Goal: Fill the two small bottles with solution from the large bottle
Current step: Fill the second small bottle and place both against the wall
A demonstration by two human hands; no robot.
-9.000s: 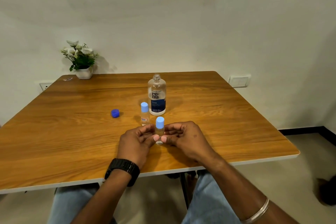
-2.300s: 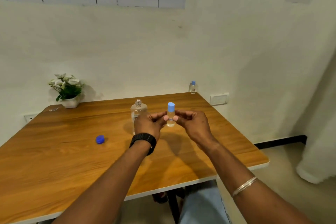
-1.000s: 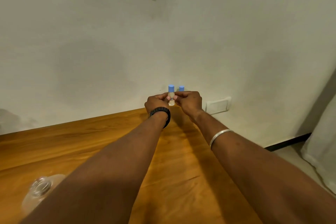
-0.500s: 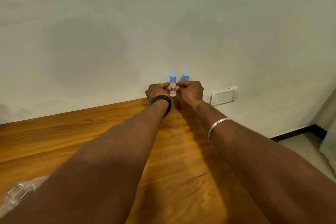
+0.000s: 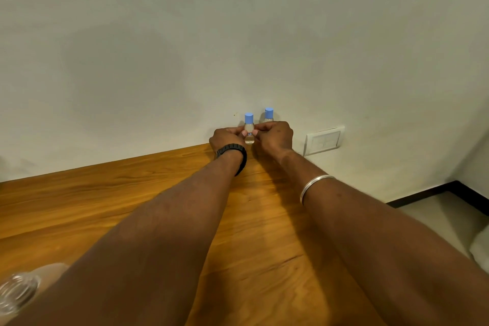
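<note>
A small clear bottle (image 5: pixel 249 130) with a light blue cap stands upright at the table's far edge against the wall. My left hand (image 5: pixel 228 137) and my right hand (image 5: pixel 275 135) pinch it from either side. A second small capped bottle (image 5: pixel 268 115) stands just behind my right hand, mostly hidden by it. The open neck of the large clear bottle (image 5: pixel 17 292) shows at the bottom left corner, partly hidden by my left forearm.
The wooden table (image 5: pixel 105 201) runs up to a pale wall. A white wall switch plate (image 5: pixel 325 140) sits right of the bottles. Beyond the table's right edge lies the floor (image 5: pixel 436 214) with a dark skirting.
Both hands have carried the small bottle from the table's middle to the far edge beside the other small bottle. Over the last half second they barely moved.
</note>
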